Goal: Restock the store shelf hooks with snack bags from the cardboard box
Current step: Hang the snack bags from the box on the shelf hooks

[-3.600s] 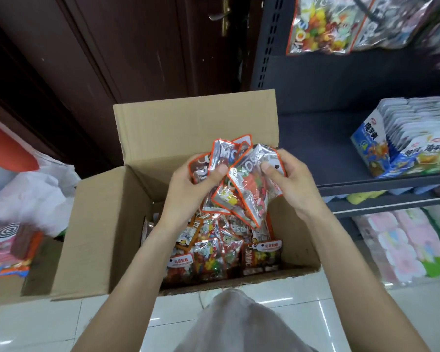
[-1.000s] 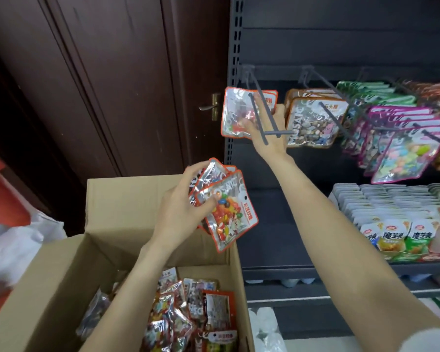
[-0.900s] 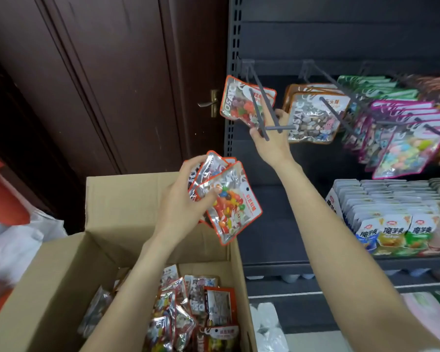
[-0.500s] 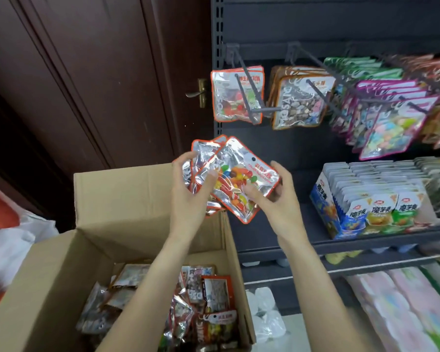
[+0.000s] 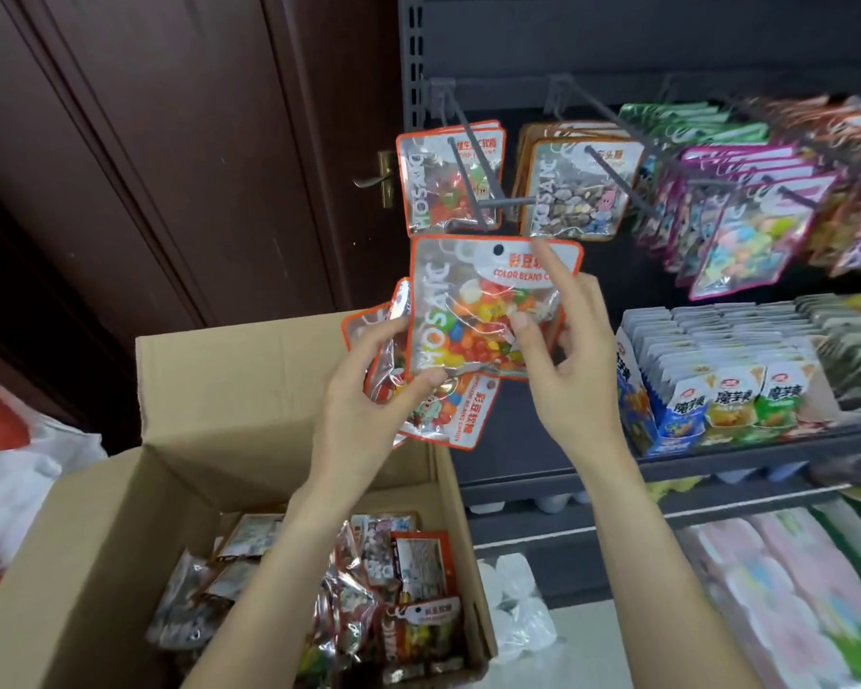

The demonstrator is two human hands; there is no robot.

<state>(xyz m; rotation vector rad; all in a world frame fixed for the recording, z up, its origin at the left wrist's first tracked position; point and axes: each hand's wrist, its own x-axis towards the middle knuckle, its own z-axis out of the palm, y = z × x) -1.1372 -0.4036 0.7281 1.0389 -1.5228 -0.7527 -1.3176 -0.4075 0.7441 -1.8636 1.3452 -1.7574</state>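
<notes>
Progress shows at the grey wire shelf hook (image 5: pixel 473 176) in the upper middle of the frame: an orange-edged clear packet of sweets (image 5: pixel 451 179) now hangs there, where a second ago the right hand was up threading it on. That hand has since come back down. The right hand (image 5: pixel 562 355) now pinches the next orange-bordered clear bag of coloured beans (image 5: pixel 488 310) at centre frame, thumb on the front, forefinger raised near its top. The bag is upright, punched hole uppermost, just below the hung packet. The left hand (image 5: pixel 364 395) grips the remaining fanned stack of snack bags (image 5: pixel 443 410) behind and below it, thumb touching the front bag's lower left corner. So one bag is placed and the next is being peeled off the stack. The brown cardboard box (image 5: pixel 249 385) at lower left holds many more packets, so in my judgement the restocking is at an early stage.
</notes>
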